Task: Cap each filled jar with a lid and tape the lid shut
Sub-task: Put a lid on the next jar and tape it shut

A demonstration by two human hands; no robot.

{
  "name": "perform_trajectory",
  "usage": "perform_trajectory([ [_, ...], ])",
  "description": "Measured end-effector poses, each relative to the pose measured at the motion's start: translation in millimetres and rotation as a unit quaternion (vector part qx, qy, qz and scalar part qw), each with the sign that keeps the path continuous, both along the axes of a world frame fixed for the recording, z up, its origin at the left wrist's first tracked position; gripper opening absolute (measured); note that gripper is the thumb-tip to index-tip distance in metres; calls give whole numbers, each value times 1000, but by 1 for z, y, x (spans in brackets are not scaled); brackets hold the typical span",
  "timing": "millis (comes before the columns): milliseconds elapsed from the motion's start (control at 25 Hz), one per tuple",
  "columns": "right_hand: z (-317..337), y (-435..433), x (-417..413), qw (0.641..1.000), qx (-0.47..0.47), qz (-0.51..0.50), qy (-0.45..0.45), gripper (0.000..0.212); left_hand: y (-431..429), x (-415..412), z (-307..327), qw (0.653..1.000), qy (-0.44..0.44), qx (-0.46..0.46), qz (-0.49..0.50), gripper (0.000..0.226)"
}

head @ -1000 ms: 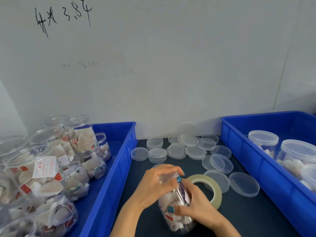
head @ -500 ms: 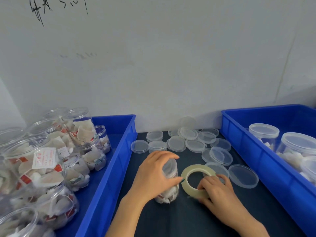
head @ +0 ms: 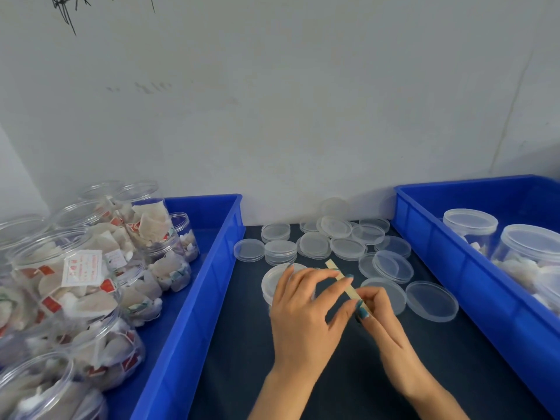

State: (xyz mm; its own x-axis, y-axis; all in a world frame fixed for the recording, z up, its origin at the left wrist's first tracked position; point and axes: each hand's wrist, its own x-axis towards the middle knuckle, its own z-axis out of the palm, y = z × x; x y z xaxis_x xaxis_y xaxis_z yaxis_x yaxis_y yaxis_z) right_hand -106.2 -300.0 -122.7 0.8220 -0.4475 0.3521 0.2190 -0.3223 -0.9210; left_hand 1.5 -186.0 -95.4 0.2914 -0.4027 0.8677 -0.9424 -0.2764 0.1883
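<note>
- Gripping a pale yellow ring-shaped roll of tape (head: pixel 345 281), the right hand (head: pixel 383 319) has its thumb laid on the band and its other fingers curled round the lower edge; the roll shows edge-on, tilted from 11 down to 5 o'clock.
- The left hand (head: pixel 303 316) is at 9 o'clock of the right one, fingers curved and slightly spread, with forefinger tip and thumb tip set against the roll of tape from either side, pinching it.
- A clear round plastic jar (head: pixel 275 281), lidded and upright, stands at 11 o'clock of the left hand, partly hidden behind its fingers; whether they touch it cannot be told.
- Both hands are over a dark navy table top (head: pixel 242 359).
- Loose translucent round plastic lids (head: pixel 431 301), some stacked and some single, lie from 12 to 3 o'clock of the hands.
- At 9 o'clock stands a blue rectangular plastic bin (head: pixel 209 268) packed with open clear jars of white sachets (head: pixel 85 283).
- At 3 o'clock a second blue plastic bin (head: pixel 454 262) holds capped clear jars (head: pixel 471 225).
- A pale grey wall (head: pixel 303 116) rises at 12 o'clock, with black handwriting (head: pixel 69 16) at 11 o'clock.
</note>
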Motion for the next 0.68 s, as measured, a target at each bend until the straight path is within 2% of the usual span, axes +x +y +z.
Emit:
perform_trajectory([
  [120, -1, 3, 2, 1000, -12, -18, -10, 14, -5, -7, -2, 997, 5, -73, 4, 8],
  [240, 2, 3, 3, 997, -46, -57, -24, 14, -4, -9, -2, 997, 27, -70, 11, 5],
  [360, 1, 0, 2, 988, -111, -112, 0, 18, 1, -10, 1, 996, 62, -67, 5, 4],
  [440, -1, -1, 2, 965, -213, -154, 17, 7, 3, -11, 2, 995, 72, -70, 0, 4],
  [520, -2, 0, 4, 931, -311, -190, 35, 27, 6, -14, 3, 993, 89, -83, -4, 5],
  [600, 0, 0, 7, 905, -350, -237, 51, 34, 11, -16, 3, 987, 127, -102, -9, 10],
  [680, 0, -2, 9, 890, -366, -266, 58, 31, 20, -16, 4, 977, 175, -124, -24, 14],
])
